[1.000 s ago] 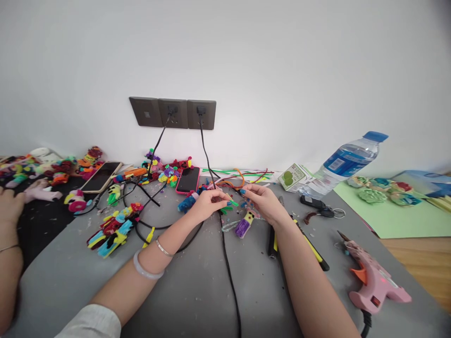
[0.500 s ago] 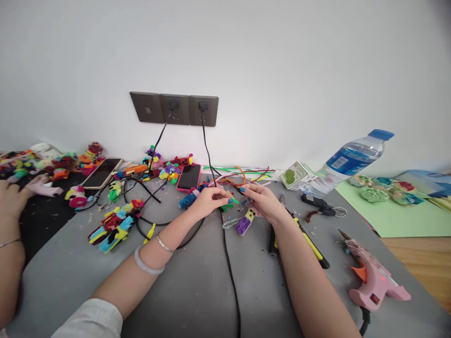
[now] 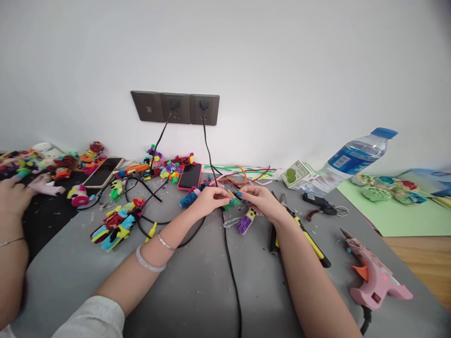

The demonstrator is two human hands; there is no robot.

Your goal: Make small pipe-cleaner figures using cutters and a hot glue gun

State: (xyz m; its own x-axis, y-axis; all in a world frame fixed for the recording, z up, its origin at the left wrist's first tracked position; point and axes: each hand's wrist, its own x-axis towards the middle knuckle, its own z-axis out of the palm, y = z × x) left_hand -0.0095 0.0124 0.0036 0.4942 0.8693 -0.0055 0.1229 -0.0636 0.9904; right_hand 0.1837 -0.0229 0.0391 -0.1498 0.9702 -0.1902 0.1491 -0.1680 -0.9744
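Over the middle of the grey table, my left hand (image 3: pixel 212 199) pinches a small green strip (image 3: pixel 234 197), which looks like pipe cleaner. Close on its right, my right hand (image 3: pixel 261 201) has thumb and forefinger pressed together at the strip's other side; what exactly lies between those fingertips is too small to tell. A small purple and yellow figure (image 3: pixel 246 221) lies just below my right hand. Beside it is a strand of clear beads (image 3: pixel 231 222). Loose coloured pipe cleaners (image 3: pixel 260 172) lie behind both hands.
A pink glue gun (image 3: pixel 378 279), yellow-black pliers (image 3: pixel 312 241), keys (image 3: pixel 329 208) and a tilted bottle (image 3: pixel 352 159) are on the right. Black cables (image 3: pixel 230 267) cross the table. Pipe-cleaner figures (image 3: pixel 118 224) and phones (image 3: pixel 189 176) lie left. Another person's hand (image 3: pixel 16 199) is far left.
My right hand's fingertips have moved slightly left and down, closer to my left fingertips. The view has shifted a little.
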